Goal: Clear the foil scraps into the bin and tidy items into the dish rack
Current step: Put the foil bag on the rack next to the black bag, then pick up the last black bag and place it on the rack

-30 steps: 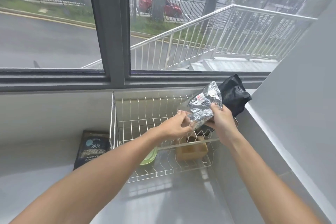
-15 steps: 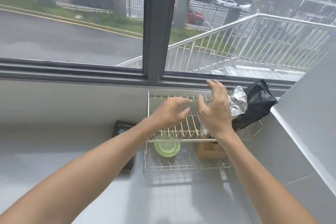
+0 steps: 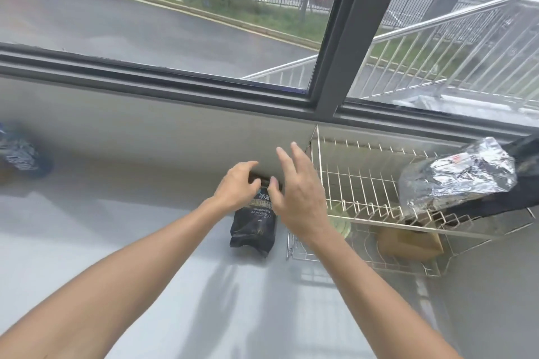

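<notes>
Where it rests: crinkled silver foil [image 3: 463, 181]

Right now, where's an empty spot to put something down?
Bare counter stretches from the dark pouch to the blue packet. The dish rack is crowded on its right by the foil bag.

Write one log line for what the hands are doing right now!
left hand: open, reaching dark pouch | right hand: open, above pouch | foil packet: in dish rack
</notes>
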